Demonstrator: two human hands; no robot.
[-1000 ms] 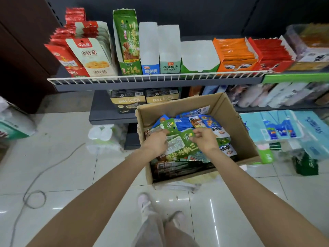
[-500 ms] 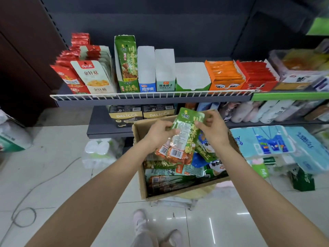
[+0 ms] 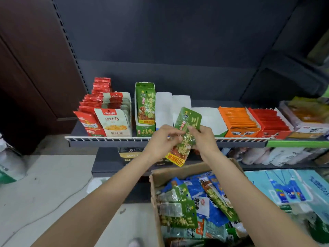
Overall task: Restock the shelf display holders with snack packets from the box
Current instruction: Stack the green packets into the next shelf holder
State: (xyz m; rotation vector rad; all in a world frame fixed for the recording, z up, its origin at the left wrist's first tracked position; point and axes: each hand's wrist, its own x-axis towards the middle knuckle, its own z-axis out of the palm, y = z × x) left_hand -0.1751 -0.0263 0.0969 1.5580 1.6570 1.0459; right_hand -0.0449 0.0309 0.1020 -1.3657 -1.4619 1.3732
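Observation:
Both hands hold a green snack packet (image 3: 187, 129) upright in front of the shelf rail. My left hand (image 3: 162, 141) pinches its left edge and my right hand (image 3: 204, 138) grips its right edge. The packet's printed front faces me. Behind it on the shelf stand a green display holder (image 3: 145, 130) with matching green packets and two white, empty-looking holders (image 3: 163, 109). The cardboard box (image 3: 156, 177) sits below on the floor, filled with green and blue snack packets (image 3: 179, 207).
The wire-fronted shelf (image 3: 110, 139) also carries red and white packet holders (image 3: 114, 120) at left and orange (image 3: 238, 120) and red boxes (image 3: 272, 120) at right. A lower shelf holds dark boxes. Blue tissue packs (image 3: 284, 188) lie right of the box. A cable runs across the tiled floor.
Both hands lifted a green packet out of the box up to shelf height and turned it so its printed front faces me. The view tilted upward.

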